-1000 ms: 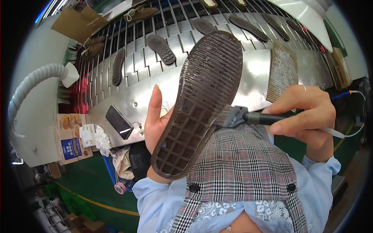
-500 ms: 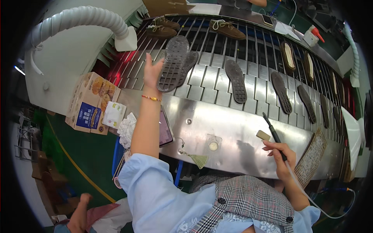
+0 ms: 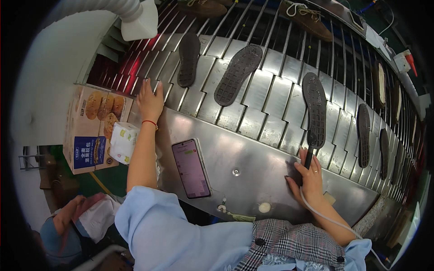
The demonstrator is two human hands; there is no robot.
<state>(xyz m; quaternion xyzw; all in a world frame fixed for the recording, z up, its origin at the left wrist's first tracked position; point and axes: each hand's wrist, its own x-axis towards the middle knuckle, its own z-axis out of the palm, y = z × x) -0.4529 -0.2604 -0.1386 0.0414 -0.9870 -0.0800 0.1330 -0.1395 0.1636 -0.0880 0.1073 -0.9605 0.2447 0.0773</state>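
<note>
tool (image 3: 308, 159), long axis pointing forward — clamped in right hand (image 3: 311, 181); left hand (image 3: 150, 106) splayed

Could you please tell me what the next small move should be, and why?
Perhaps bring the left hand to the sole by the tool: that hand looks empty, fingers spread, while the right hand holds the tool, its tip over or against that sole's lower end.

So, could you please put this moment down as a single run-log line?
left hand: open at conveyor edge | right hand: holding black corded tool | conveyor: dark soles, brown shoes | metal table: phone
</note>
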